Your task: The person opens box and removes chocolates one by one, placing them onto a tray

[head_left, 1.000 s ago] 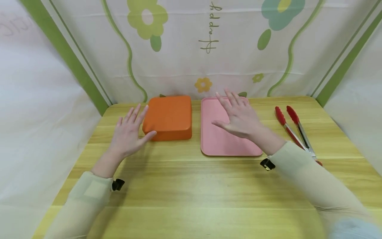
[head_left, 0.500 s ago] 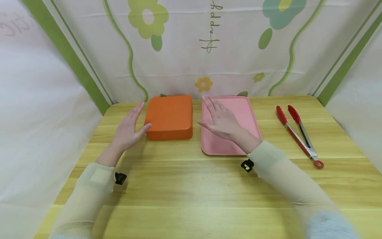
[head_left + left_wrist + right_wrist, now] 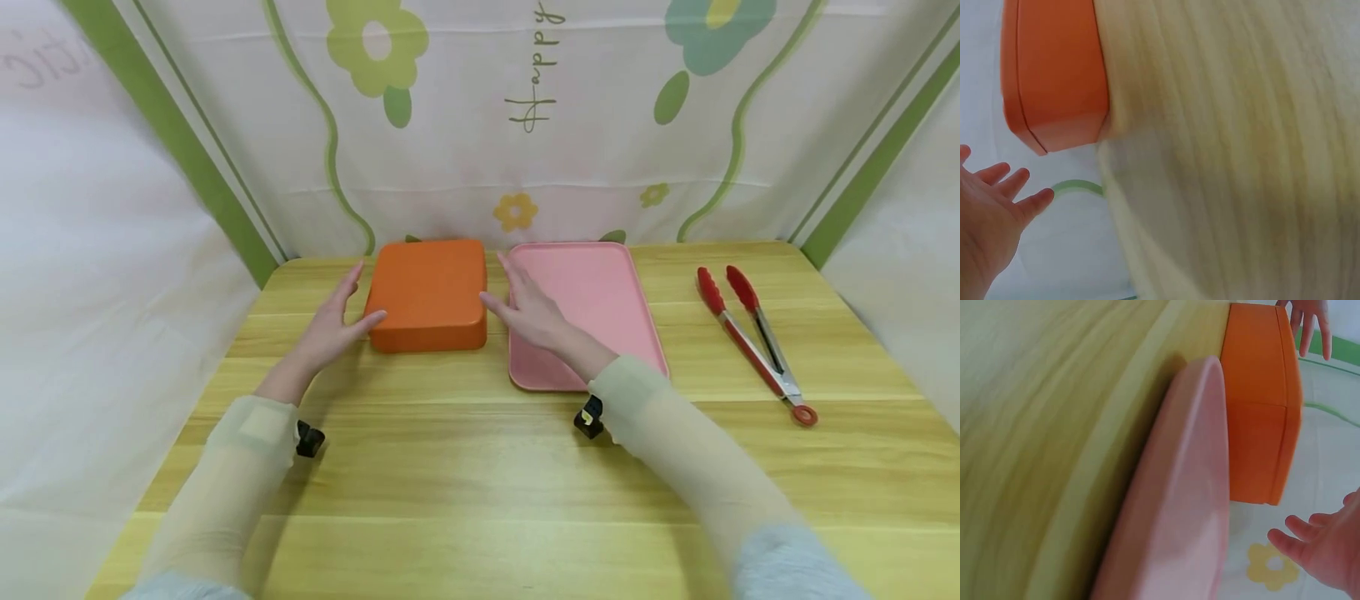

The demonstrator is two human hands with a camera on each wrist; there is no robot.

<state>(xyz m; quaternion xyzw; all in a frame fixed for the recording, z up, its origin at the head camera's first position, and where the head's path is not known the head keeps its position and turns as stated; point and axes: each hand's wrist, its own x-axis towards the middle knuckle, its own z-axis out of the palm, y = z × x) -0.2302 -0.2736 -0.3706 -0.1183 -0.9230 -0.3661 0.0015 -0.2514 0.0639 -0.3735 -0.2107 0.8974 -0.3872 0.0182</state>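
Observation:
An orange box [image 3: 427,287] with rounded corners and a seam below its top lies near the back of the table. My left hand [image 3: 326,329] is just left of it, fingers extended and thumb apart; in the left wrist view a gap shows between that hand [image 3: 988,225] and the box [image 3: 1063,69]. Between the box and a pink tray [image 3: 600,308], my right hand [image 3: 528,312] hovers over the tray's left edge, fingers straight. Its thumb lies near the box's right side; whether it touches I cannot tell. Neither hand holds anything.
Red and silver tongs [image 3: 765,358] lie spread on the right of the wooden table [image 3: 450,483]. A white floral cloth [image 3: 465,108] hangs behind the table's back edge, and white cloth also stands at both sides.
My right hand has moved left from over the tray toward the box's right side. The left hand has turned palm inward and come closer to the box. Box, tray and tongs stay put.

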